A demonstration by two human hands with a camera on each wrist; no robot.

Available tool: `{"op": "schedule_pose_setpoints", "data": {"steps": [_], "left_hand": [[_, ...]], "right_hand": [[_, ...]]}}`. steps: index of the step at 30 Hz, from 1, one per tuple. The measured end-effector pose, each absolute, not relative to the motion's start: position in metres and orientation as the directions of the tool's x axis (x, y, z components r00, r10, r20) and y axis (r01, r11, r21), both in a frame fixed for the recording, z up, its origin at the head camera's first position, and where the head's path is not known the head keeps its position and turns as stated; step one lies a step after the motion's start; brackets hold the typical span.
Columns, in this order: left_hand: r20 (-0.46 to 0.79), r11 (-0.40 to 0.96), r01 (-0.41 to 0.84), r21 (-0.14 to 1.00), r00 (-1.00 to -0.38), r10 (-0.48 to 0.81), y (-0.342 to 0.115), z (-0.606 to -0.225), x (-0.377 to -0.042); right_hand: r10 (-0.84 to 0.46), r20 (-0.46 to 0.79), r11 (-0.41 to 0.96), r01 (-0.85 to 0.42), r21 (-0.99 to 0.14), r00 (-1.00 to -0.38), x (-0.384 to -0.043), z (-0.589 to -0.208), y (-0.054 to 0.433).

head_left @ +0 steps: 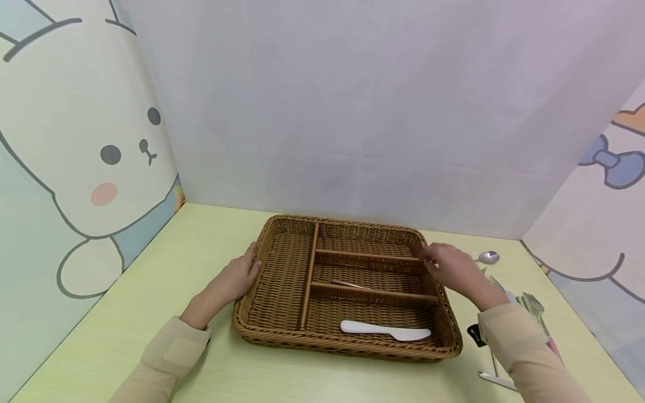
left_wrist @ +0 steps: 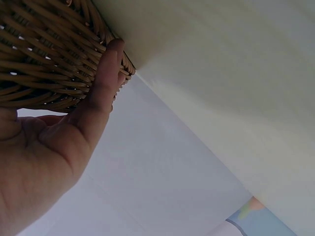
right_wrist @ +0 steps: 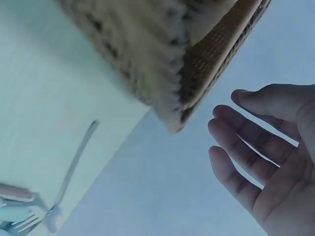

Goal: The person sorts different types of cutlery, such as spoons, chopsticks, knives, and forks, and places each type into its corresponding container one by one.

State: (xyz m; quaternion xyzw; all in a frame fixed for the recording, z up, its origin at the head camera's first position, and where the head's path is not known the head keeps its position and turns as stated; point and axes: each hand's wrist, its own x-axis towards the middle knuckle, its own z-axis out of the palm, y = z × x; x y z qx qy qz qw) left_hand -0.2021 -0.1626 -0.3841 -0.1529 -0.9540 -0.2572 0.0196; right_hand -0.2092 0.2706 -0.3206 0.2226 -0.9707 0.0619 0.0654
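Note:
A brown wicker cutlery basket (head_left: 274,337) with wooden dividers stands before me. My left hand (head_left: 233,281) holds its left side, thumb over the rim. In the left wrist view, a finger of that hand (left_wrist: 91,113) lies along the outer weave (left_wrist: 44,64). At the right rim is my right hand (head_left: 456,271); the right wrist view shows this hand (right_wrist: 275,152) with loosely bent fingers, nothing between them, apart from the basket (right_wrist: 142,49). A white plastic knife (head_left: 385,330) lies in the front compartment. A thin reddish-and-silver utensil (head_left: 347,284), partly hidden, is in the middle one.
Several pieces of cutlery lie on the table right of the basket, among them a metal spoon (head_left: 489,257), a fork (head_left: 496,283) and a black-ended piece (head_left: 475,334). My right sleeve covers some of them. A pale wall (head_left: 353,112) stands behind the basket.

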Motion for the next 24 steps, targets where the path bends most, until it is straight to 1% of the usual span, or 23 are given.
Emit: {"op": "schedule_pose_setpoints", "data": {"steps": [8, 14, 19, 24], "left_hand": [[0.113, 0.824, 0.299, 0.482, -0.953, 0.279, -0.161, -0.382, -0.201], [0.111, 0.821, 0.297, 0.487, -0.954, 0.279, -0.161, -0.380, -0.199], [0.112, 0.821, 0.301, 0.485, -0.953, 0.283, -0.161, -0.381, -0.200], [0.115, 0.823, 0.303, 0.480, -0.952, 0.284, -0.162, -0.383, -0.201]], "right_hand": [[-0.381, 0.215, 0.910, -0.406, -0.081, -0.899, -0.208, -0.335, 0.309], [-0.295, 0.163, 0.938, -0.318, -0.138, -0.941, -0.203, -0.347, 0.332], [-0.265, 0.143, 0.946, -0.286, -0.154, -0.954, -0.198, -0.356, 0.347], [-0.229, 0.063, 0.957, -0.237, -0.167, -0.971, -0.195, -0.365, 0.359]]}}
